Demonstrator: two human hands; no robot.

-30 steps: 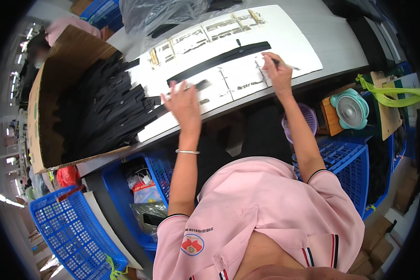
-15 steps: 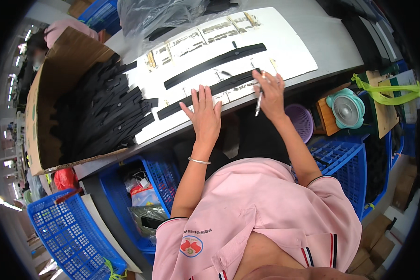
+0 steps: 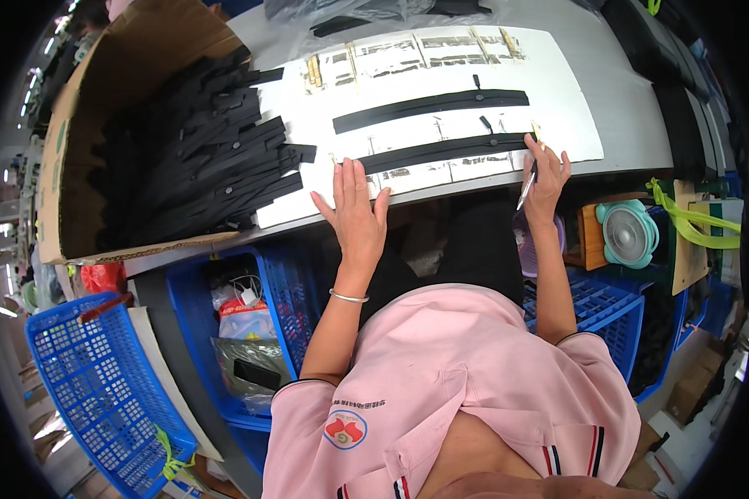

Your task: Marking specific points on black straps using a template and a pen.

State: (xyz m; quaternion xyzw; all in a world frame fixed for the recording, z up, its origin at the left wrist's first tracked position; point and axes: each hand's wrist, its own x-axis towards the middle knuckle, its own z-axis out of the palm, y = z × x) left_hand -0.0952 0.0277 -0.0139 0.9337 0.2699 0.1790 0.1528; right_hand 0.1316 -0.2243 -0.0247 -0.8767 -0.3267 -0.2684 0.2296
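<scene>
Fingers of left hand [image 3: 359,220] extended, thumb apart, on left end of nearer black strip [image 3: 437,153]; right hand [image 3: 544,185] curls round pen [image 3: 525,191], fingertips at right end. Strip lies on white board [image 3: 562,91]; likely light, soft, floppy: grip ends.

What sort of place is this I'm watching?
Probably a garment or accessories workshop: a cardboard box heaped with black strips, a marked white board with two laid-out strips on the bench, and blue plastic baskets beside it.
</scene>
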